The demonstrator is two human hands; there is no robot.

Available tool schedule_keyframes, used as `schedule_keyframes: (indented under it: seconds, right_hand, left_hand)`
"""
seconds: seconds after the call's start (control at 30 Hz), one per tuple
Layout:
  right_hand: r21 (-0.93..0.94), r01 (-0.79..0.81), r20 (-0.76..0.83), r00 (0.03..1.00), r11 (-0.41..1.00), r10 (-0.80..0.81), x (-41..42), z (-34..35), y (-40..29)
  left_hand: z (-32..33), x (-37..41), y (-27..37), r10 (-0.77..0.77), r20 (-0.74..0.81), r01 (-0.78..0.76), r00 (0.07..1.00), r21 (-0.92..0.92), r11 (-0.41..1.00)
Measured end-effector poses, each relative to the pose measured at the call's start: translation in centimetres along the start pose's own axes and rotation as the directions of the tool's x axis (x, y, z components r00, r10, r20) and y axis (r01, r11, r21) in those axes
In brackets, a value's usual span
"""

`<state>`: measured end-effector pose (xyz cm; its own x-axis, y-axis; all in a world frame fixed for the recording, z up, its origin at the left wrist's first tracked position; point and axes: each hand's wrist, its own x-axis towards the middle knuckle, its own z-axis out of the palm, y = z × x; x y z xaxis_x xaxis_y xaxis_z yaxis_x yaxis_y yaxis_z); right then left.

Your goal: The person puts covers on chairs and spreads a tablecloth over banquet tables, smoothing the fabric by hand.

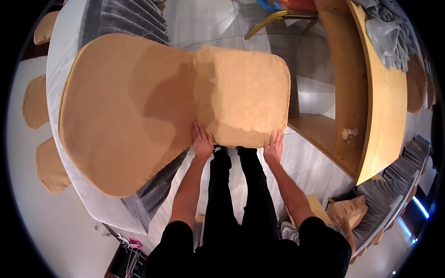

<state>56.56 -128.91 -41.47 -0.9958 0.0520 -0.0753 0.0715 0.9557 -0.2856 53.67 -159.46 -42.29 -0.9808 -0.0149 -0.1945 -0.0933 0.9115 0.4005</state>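
A chair in a tan fabric cover stands before me, its large rounded backrest (104, 104) on the left and its padded seat (247, 93) on the right. My left hand (202, 141) lies with extended fingers on the near side, where backrest and seat meet. At the seat's near right corner, my right hand (274, 149) rests its spread fingers on the cover's edge. Neither hand shows a closed grip, though the undersides of both are hidden. The fabric looks mostly smooth, and a shadow falls across the seam.
Behind the backrest runs a table with a grey cloth (66, 104). An open-sided wooden cabinet (382, 114) lies to the right, with grey cloth (386, 38) heaped on it. A chair with gold legs (266, 22) stands beyond. Tan fabric (347, 210) sits at lower right.
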Motion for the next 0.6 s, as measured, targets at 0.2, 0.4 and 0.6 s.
schedule_keyframes:
  seconds: [0.2,0.4,0.6]
  right_hand:
    - [0.541,-0.82,0.656,0.549,0.184,0.518,-10.5,5.5,5.3]
    - [0.454,-0.525,0.883,0.373,-0.72,0.285,-1.0,6.3,3.3]
    - [0.584,-0.677,0.805,0.411,-0.448,0.428,-1.6,12.5,5.7]
  left_hand:
    - [-0.3,-1.3,2.1,-0.05,-0.033,0.05,0.998,0.019,0.999]
    - [0.6,-4.1,4.0,-0.164,0.006,0.163,0.986,-0.156,0.974]
    - [0.4,-4.1,3.8,-0.17,0.071,0.181,0.983,-0.192,0.965]
